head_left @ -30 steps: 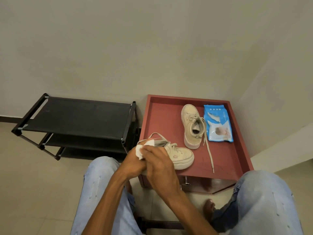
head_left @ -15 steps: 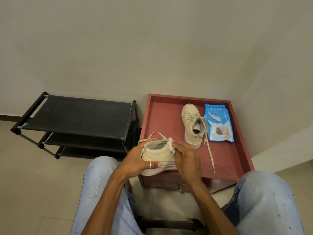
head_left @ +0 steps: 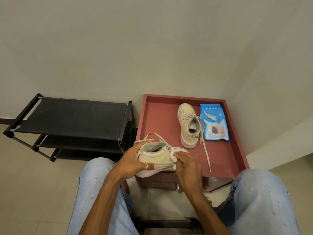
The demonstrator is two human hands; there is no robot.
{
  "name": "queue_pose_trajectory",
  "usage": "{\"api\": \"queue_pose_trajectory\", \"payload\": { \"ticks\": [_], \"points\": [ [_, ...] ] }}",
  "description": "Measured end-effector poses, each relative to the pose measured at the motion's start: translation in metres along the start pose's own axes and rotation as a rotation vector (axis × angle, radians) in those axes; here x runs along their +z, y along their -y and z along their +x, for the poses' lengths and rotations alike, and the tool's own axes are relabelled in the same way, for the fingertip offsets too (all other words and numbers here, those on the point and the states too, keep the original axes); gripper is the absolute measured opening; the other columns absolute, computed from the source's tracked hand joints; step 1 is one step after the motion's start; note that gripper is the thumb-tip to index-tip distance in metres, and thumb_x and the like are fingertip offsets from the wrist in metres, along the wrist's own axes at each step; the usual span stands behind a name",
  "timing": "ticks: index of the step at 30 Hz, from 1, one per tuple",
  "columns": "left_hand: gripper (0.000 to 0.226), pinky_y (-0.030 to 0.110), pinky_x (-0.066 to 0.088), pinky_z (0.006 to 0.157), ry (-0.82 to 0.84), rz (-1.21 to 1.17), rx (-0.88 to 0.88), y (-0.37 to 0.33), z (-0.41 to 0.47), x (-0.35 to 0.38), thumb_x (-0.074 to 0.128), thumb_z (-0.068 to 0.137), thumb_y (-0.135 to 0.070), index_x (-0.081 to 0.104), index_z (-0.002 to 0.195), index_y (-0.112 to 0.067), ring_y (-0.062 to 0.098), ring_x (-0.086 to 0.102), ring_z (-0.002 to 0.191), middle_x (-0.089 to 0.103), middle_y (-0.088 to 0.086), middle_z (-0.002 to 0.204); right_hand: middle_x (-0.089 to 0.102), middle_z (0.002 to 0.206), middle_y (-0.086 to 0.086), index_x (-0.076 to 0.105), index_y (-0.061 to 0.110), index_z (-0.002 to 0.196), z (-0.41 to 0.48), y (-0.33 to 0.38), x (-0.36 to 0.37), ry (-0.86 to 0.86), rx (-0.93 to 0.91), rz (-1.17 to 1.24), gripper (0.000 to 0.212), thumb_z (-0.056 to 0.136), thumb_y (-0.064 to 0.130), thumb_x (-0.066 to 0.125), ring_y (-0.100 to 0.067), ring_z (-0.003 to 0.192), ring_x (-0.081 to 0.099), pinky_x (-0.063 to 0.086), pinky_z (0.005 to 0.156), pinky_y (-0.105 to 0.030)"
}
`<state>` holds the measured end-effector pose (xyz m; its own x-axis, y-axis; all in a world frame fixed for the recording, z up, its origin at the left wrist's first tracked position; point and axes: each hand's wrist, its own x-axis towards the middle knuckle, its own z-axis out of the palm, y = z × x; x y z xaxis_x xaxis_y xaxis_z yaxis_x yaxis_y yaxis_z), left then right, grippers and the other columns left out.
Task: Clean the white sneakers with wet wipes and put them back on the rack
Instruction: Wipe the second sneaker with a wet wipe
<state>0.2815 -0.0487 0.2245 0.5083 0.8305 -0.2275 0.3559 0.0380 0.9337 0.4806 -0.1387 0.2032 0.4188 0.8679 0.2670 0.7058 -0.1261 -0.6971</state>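
The fingers of the left hand curl round the heel of the held sneaker, thumb over the collar. The right hand is closed too, pinching a white wipe against the shoe's side. The shoe sits at the near edge of the red table; whether it rests there I cannot tell.

A hard rub could twist it out of that one-handed heel hold and drop it to the floor, and its loose lace loop could snag.

The table's raised rim makes a shallow tray. In it stands the second sneaker, its lace trailing. Just beside it lies the blue wipes pack, flap apparently open, so the wipes may dry.

The black rack stands left, with neither shoe on it yet.
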Motion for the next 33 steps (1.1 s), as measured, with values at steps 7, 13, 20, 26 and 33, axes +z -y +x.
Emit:
{"api": "queue_pose_trajectory", "payload": {
  "ticks": [7,13,20,26,33],
  "points": [
    [0.082,0.041,0.052,0.107,0.023,0.055,0.023,-0.001,-0.001,-0.001,0.095,0.060,-0.019,0.063,0.133,-0.041,0.011,0.064,0.122,0.064,-0.009,0.135,0.074,0.104,-0.012,0.075,0.009,0.110,0.025,-0.042,-0.008,0.093,0.327,-0.184,0.034,0.085,-0.005,0.056,-0.029,0.091,0.069,0.053,0.081,-0.032],
    [0.081,0.037,0.054,0.105,0.009,0.002,0.001,-0.006,-0.003,-0.001,0.095,0.065,-0.013,0.061,0.135,-0.034,0.008,0.066,0.117,0.068,-0.013,0.130,0.073,0.106,-0.008,0.075,0.014,0.109,0.031,-0.035,-0.021,0.019,0.534,-0.044,0.024,0.091,0.009,0.059,-0.027,0.098,0.066,0.041,0.078,-0.023],
    [0.068,0.032,0.056,0.098,-0.092,-0.102,0.012,-0.014,-0.015,-0.005,0.089,0.073,-0.003,0.065,0.129,-0.033,0.009,0.068,0.113,0.073,-0.011,0.120,0.074,0.089,0.012,0.072,0.027,0.090,0.046,0.000,-0.049,0.052,0.486,0.314,0.008,0.085,0.021,0.069,-0.011,0.090,0.069,0.057,0.084,-0.042],
    [0.065,0.027,0.059,0.084,-0.309,-0.279,0.034,-0.022,-0.019,-0.002,0.087,0.075,-0.001,0.060,0.126,-0.032,0.009,0.070,0.106,0.070,-0.007,0.118,0.071,0.090,0.015,0.069,0.034,0.089,0.028,0.023,-0.075,0.186,0.255,0.353,0.014,0.088,0.020,0.067,-0.009,0.087,0.067,0.054,0.073,-0.033],
    [0.053,0.035,0.063,0.081,-0.505,-0.266,0.037,-0.026,-0.019,0.019,0.091,0.073,-0.010,0.059,0.105,-0.037,0.008,0.071,0.098,0.071,-0.012,0.107,0.069,0.089,0.013,0.063,0.032,0.090,0.030,0.017,-0.056,0.143,0.342,0.324,0.019,0.088,0.013,0.064,-0.003,0.085,0.066,0.052,0.070,-0.025]
  ]
}}
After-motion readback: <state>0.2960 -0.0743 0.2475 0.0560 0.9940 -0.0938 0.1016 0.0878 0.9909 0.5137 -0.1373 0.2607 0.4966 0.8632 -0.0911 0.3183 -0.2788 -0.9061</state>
